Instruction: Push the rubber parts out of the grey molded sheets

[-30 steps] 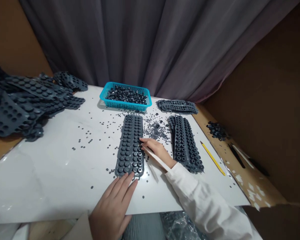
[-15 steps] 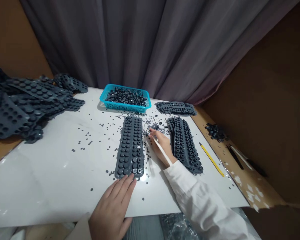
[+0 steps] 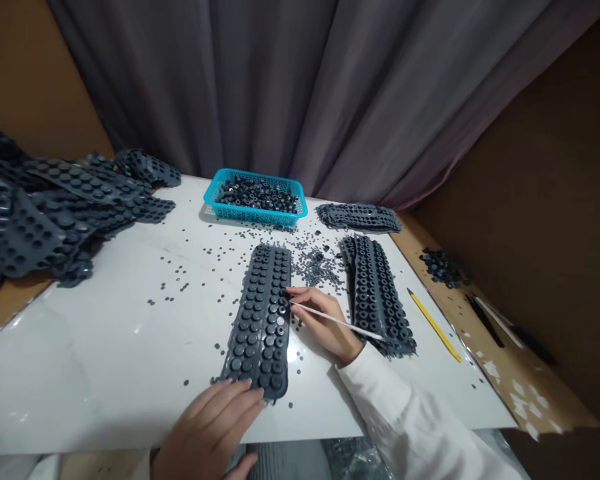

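A dark grey rubber sheet point(image 3: 258, 320) with rows of round raised knobs lies lengthwise before me on the white tabletop. My left hand point(image 3: 217, 417) rests flat with its fingertips on the sheet's near end, fingers stretched out. My right hand point(image 3: 325, 320) pinches a thin white stick-like tool point(image 3: 340, 321), perhaps tweezers, its tip at the sheet's right-hand row of knobs. Whether a small piece is at the tip I cannot make out. Just right of this hand lies a stack of similar knobbed sheets point(image 3: 375, 287). Small dark discs point(image 3: 317, 267) are scattered beyond the hand.
A blue basket point(image 3: 255, 217) of small dark rubber pieces stands at the back. Another sheet stack point(image 3: 357, 218) lies to its right. A large heap of sheets point(image 3: 55, 207) fills the left. A yellow tool point(image 3: 434, 325) and a pile of dark bits point(image 3: 440, 267) lie right.
My right hand has moved from the loose discs beside the sheet to its right-hand row of knobs. The sheet has shifted towards me, with my left hand still at its near end.
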Tool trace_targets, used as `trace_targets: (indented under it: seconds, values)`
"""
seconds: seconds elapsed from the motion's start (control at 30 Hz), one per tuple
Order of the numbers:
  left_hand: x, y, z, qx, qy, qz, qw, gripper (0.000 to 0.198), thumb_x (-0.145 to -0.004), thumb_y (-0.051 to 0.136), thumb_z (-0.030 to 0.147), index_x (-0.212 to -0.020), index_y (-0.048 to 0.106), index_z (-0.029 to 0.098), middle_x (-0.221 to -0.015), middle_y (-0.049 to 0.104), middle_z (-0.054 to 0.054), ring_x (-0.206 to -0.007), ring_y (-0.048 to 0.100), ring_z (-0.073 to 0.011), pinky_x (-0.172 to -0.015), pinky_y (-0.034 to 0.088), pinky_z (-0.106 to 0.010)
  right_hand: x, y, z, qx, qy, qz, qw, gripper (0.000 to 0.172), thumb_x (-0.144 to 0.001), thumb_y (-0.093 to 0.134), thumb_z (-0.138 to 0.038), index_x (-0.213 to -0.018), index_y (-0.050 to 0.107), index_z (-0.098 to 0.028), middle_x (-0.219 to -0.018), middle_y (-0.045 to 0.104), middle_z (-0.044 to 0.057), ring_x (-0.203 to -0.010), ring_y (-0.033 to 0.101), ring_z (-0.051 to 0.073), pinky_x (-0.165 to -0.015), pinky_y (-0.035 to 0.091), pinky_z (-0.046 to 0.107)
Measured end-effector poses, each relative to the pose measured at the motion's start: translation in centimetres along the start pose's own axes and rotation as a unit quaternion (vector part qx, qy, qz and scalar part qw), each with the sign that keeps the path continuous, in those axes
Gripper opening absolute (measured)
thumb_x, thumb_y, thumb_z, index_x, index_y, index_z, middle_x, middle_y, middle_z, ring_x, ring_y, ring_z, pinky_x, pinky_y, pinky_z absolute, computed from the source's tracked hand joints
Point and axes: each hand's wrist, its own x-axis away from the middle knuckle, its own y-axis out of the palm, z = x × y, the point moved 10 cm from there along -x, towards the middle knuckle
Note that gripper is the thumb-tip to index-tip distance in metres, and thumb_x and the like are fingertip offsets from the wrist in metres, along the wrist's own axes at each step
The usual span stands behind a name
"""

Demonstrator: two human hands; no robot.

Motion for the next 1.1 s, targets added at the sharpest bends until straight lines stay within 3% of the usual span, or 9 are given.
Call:
trace_targets:
  seconds: [0.07,0.13,0.37,0.6,0.8,0.97,1.1]
  values:
    - [0.2,0.0,0.0,0.019,-0.007,0.013,1.0,0.025,-0.086,0.042,0.017,-0.1,0.062,0.022,-0.097,0.071,0.004,-0.094,0.061,-0.0137,-0.094,0.037,-0.028,0.2,0.3,-0.1,0.011,-0.009,-0.015,1.0,0.01,-0.087,0.059,-0.029,-0.088,0.063,-0.02,-0.112,0.066,0.013,-0.103,0.063,0.023,-0.085,0.052,0.038]
    - [0.3,0.6,0.0,0.017,-0.015,-0.012,1.0,0.023,-0.088,0.043,0.016,-0.099,0.062,0.022,-0.096,0.071,0.005,-0.094,0.061,-0.0127,-0.094,0.037,-0.027,0.3,0.5,-0.2,0.006,-0.015,-0.028,0.999,0.01,-0.088,0.058,-0.029,-0.088,0.063,-0.019,-0.111,0.066,0.013,-0.104,0.063,0.023,-0.085,0.052,0.037]
    - [1.1,1.1,-0.1,0.014,-0.007,-0.019,1.0,0.024,-0.089,0.045,0.014,-0.104,0.062,0.022,-0.101,0.071,0.006,-0.098,0.06,-0.0117,-0.102,0.031,-0.026,0.6,0.8,-1.0,0.053,-0.071,-0.054,0.995,0.008,-0.089,0.055,-0.026,-0.088,0.06,-0.02,-0.109,0.067,0.011,-0.102,0.064,0.021,-0.084,0.052,0.035]
    - [0.8,1.2,0.0,0.007,-0.016,-0.036,0.999,0.027,-0.086,0.044,0.011,-0.103,0.061,0.022,-0.1,0.07,0.005,-0.095,0.061,-0.0125,-0.095,0.037,-0.029,0.4,1.9,-2.0,0.219,-0.183,-0.098,0.953,0.016,-0.093,0.046,-0.022,-0.096,0.062,-0.022,-0.121,0.063,0.012,-0.106,0.06,0.022,-0.09,0.051,0.039]
    - [0.8,1.4,-0.3,0.006,-0.027,-0.042,0.999,0.03,-0.083,0.044,0.011,-0.102,0.062,0.025,-0.098,0.07,0.005,-0.092,0.061,-0.0131,-0.093,0.039,-0.028,-0.4,-1.3,-1.5,0.173,-0.119,0.035,0.977,0.012,-0.092,0.049,-0.024,-0.094,0.06,-0.021,-0.118,0.064,0.012,-0.105,0.062,0.023,-0.088,0.051,0.039]
    - [1.2,1.8,-0.3,0.005,-0.014,-0.037,0.999,0.03,-0.081,0.045,0.012,-0.102,0.062,0.023,-0.097,0.07,0.003,-0.092,0.06,-0.0145,-0.092,0.04,-0.028,-0.3,0.4,-0.6,0.072,-0.083,-0.033,0.993,0.012,-0.09,0.053,-0.03,-0.089,0.06,-0.021,-0.112,0.067,0.013,-0.108,0.062,0.023,-0.09,0.05,0.039]
    - [0.8,1.2,0.0,-0.009,0.001,-0.022,1.0,0.032,-0.081,0.04,0.008,-0.1,0.062,0.022,-0.097,0.07,0.004,-0.092,0.06,-0.0148,-0.091,0.039,-0.03,-0.4,0.9,-0.5,0.098,-0.099,-0.048,0.989,0.011,-0.091,0.052,-0.028,-0.089,0.06,-0.021,-0.108,0.068,0.011,-0.106,0.063,0.021,-0.089,0.051,0.037]
